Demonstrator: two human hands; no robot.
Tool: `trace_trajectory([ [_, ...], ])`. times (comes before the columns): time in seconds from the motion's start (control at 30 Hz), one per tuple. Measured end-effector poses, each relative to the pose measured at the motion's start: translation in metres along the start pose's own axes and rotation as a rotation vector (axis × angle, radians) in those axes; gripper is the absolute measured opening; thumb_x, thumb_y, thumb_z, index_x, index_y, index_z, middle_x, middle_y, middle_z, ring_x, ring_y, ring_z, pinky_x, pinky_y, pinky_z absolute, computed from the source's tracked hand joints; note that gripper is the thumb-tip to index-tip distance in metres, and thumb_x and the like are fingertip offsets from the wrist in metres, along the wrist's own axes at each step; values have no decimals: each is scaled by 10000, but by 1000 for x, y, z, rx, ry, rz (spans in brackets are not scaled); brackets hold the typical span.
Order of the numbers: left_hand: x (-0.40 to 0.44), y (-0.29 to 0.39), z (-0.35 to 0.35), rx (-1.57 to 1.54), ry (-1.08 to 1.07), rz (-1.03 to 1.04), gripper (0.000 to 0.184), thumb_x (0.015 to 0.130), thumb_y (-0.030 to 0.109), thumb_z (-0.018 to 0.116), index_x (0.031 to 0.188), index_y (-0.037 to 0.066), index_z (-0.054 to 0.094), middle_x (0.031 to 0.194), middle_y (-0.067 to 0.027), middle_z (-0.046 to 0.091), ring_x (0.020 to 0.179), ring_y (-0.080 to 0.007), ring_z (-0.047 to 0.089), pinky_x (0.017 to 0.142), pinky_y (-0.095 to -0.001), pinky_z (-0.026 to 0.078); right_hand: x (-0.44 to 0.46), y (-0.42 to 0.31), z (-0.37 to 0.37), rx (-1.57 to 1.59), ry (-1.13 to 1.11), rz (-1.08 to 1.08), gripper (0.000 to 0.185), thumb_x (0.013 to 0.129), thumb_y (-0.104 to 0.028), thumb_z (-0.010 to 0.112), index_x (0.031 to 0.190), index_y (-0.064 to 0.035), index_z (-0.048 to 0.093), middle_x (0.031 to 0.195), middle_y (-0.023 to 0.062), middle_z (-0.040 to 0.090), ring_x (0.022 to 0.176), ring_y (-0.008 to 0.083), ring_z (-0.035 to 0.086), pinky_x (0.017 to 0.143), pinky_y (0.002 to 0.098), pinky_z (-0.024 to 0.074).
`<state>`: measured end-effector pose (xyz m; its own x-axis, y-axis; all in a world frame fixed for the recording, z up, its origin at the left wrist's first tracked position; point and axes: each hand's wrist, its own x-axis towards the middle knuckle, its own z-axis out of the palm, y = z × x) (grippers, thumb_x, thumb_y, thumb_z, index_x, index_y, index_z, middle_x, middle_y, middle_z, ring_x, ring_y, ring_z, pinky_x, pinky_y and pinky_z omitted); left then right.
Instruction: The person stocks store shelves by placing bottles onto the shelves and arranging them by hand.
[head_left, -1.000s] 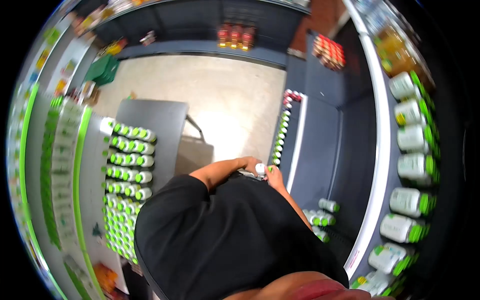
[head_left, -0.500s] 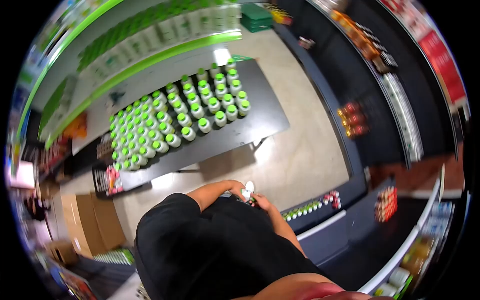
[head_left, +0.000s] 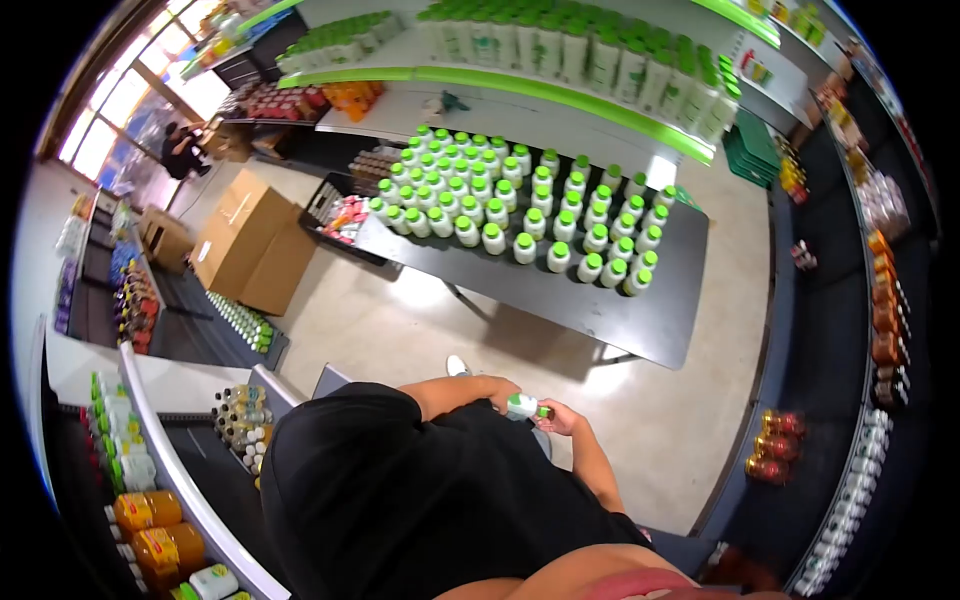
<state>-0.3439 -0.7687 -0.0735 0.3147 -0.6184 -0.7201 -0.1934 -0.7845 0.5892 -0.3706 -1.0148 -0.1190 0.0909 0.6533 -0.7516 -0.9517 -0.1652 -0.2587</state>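
Observation:
A white bottle (head_left: 521,406) with a green label and green cap lies on its side in front of my body. Its base end is in my left hand (head_left: 504,391), whose fingers wrap round it. At the cap end, the closed fingers of my right hand (head_left: 564,418) grip the green cap. Whether the cap sits fully on the neck is too small to tell. Beyond my hands, a dark table (head_left: 640,325) bears many white bottles (head_left: 525,247) with green caps, standing upright in rows.
A green-edged shelf (head_left: 560,105) with taller bottles rises behind the table. A black crate (head_left: 335,205) and cardboard box (head_left: 245,240) stand left. Low shelves with orange juice bottles (head_left: 168,552) are near my left; dark shelving (head_left: 800,370) lines the right. A person (head_left: 183,150) crouches far left.
My view has turned to the left, so the table and shelves now appear farther right. The bottle stays between both my hands and shows more clearly.

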Motion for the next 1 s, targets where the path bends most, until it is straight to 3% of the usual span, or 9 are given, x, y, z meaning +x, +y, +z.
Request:
trace_trajectory([
  [0.2, -59, -58, 16, -251, 221, -7, 591, 565, 237, 819, 1095, 46, 641, 1023, -156, 694, 948, -288, 658, 839, -389, 506, 54, -42, 66, -124, 169, -105, 323, 914, -429, 583, 912, -108, 616, 666, 11, 531, 534, 108, 506, 501, 254, 425],
  [0.23, -71, -74, 12, -317, 112, -14, 658, 599, 298, 817, 1164, 46, 592, 1057, -173, 679, 1011, -315, 640, 892, -379, 493, 68, -54, 80, -186, 171, -127, 313, 921, -419, 576, 910, -109, 612, 665, 13, 532, 515, 108, 496, 477, 249, 413],
  [0.37, -155, -149, 36, -364, 438, -92, 597, 613, 295, 812, 1133, 71, 622, 1080, -164, 683, 1013, -317, 644, 888, -396, 500, 125, -94, 158, -353, 156, -153, 288, 949, -382, 551, 972, -105, 626, 666, 14, 530, 470, 103, 480, 405, 234, 366],
  [0.47, -206, -210, 72, -297, 552, -209, 451, 645, 289, 795, 1045, 115, 679, 1077, -144, 695, 1012, -334, 651, 886, -430, 510, 164, -99, 231, -755, 84, -146, 370, 899, -438, 641, 1032, -93, 615, 791, 35, 642, 559, 106, 600, 504, 228, 485],
  [0.53, -207, -230, 102, -313, 534, -290, 410, 661, 292, 775, 1030, 137, 686, 1063, -145, 698, 1005, -346, 652, 885, -446, 513, 187, -88, 256, -1032, 63, -147, 434, 892, -440, 653, 1098, -63, 598, 852, 54, 678, 584, 115, 623, 516, 234, 486],
  [0.63, -214, -273, 135, -362, 616, -325, 314, 692, 284, 721, 973, 144, 697, 1034, -143, 705, 972, -332, 662, 856, -441, 517, 208, -89, 285, -946, 25, -15, 462, 896, -430, 649, 1121, -32, 581, 881, 70, 690, 584, 129, 629, 499, 236, 467],
  [0.77, -271, -290, 112, -466, 472, -262, 241, 713, 227, 672, 929, 125, 701, 974, -162, 710, 901, -336, 671, 788, -418, 522, 245, -94, 305, -859, -25, 82, 399, 905, -376, 627, 1095, -27, 600, 897, 64, 682, 654, 124, 614, 512, 249, 456],
  [0.87, -265, -325, 130, -467, 543, -211, 252, 716, 227, 675, 944, 123, 702, 949, -162, 713, 875, -343, 674, 779, -421, 526, 278, -98, 319, -945, -27, 85, 400, 898, -384, 630, 1070, -23, 630, 895, 69, 682, 644, 130, 600, 535, 253, 468],
  [1.0, -250, -373, 133, -310, 432, -142, 287, 752, 259, 672, 994, 108, 704, 984, -182, 710, 910, -352, 675, 813, -438, 520, 309, -117, 345, -1282, -6, -44, 413, 881, -429, 639, 1007, -40, 696, 748, 57, 657, 608, 111, 577, 545, 253, 457],
])
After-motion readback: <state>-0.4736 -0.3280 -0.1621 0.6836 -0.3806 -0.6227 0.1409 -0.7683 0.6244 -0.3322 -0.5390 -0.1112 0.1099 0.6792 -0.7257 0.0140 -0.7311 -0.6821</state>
